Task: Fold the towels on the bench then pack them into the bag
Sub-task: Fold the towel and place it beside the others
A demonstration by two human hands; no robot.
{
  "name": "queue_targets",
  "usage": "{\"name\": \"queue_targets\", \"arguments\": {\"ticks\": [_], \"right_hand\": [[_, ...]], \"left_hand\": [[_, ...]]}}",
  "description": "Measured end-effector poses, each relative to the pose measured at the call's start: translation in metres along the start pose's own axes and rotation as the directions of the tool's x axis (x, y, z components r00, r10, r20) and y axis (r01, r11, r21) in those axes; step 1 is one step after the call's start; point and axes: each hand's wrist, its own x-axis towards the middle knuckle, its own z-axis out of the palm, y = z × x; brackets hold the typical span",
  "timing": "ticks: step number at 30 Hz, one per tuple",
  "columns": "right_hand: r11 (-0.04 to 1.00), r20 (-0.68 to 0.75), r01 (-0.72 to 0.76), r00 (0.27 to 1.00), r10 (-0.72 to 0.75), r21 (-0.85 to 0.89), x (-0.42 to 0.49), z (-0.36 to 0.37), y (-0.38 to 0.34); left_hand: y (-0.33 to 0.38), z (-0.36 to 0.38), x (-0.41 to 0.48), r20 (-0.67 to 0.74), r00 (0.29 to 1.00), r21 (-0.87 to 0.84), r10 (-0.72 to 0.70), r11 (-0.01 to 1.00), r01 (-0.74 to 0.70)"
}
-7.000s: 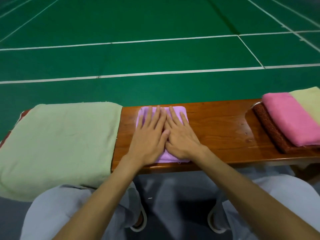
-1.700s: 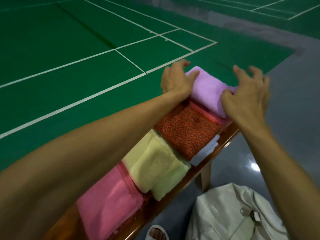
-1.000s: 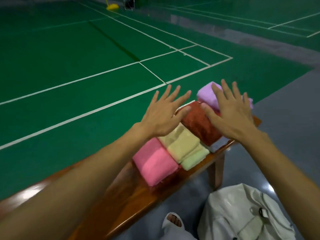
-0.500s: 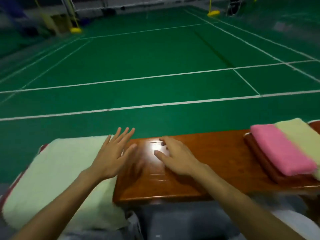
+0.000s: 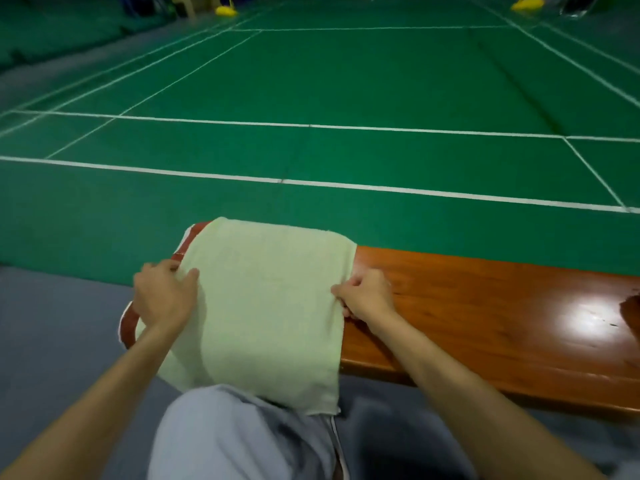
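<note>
A pale green towel (image 5: 266, 306) lies spread over the left end of the wooden table (image 5: 485, 306), its near edge hanging off toward a grey-trousered knee (image 5: 242, 438). The left grip (image 5: 162, 296) pinches the towel's left edge, thumb on top; the right grip (image 5: 367, 294) pinches its right edge (fingers curled, knuckles up). A red, white-edged cloth (image 5: 130, 323) peeks out beneath on the left. Beyond lies a green court floor (image 5: 346, 81) with white lines.

Green court floor (image 5: 346, 81), white lines (image 5: 207, 175); grey floor (image 5: 52, 323) nearer
</note>
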Motion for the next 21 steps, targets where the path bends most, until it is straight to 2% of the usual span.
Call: {"name": "queue_targets", "arguments": {"ticks": [8, 10, 12, 15, 18, 21], "right_hand": [[0.943, -0.092, 0.229, 0.962, -0.257, -0.241, -0.009, 0.005, 0.007], [0.939, -0.147, 0.215, 0.954, -0.26, -0.269, -0.01, 0.005, 0.01], [0.96, -0.161, 0.183, 0.962, -0.219, -0.213, -0.009, 0.004, 0.013], [0.988, -0.139, 0.129, 0.98, -0.14, -0.086, -0.009, 0.004, 0.011], [0.984, 0.002, -0.068, 0.998, 0.069, 0.167, -0.009, 0.001, 0.003], [0.956, 0.065, -0.142, 0.989, 0.13, 0.256, -0.007, 0.003, 0.001]], "left_hand": [[0.015, 0.0, -0.011, -0.2, 0.978, -0.134, -0.052, 0.991, 0.025], [0.023, -0.004, -0.011, -0.239, 0.97, -0.145, -0.044, 0.989, 0.009], [0.033, -0.01, -0.01, -0.233, 0.969, -0.173, -0.08, 0.984, 0.04], [0.042, -0.013, -0.009, -0.089, 0.985, -0.181, -0.15, 0.975, 0.132], [0.038, -0.011, -0.004, 0.129, 0.97, -0.127, -0.208, 0.966, 0.224], [0.036, -0.014, 0.003, 0.264, 0.948, -0.151, -0.18, 0.963, 0.225]]}}
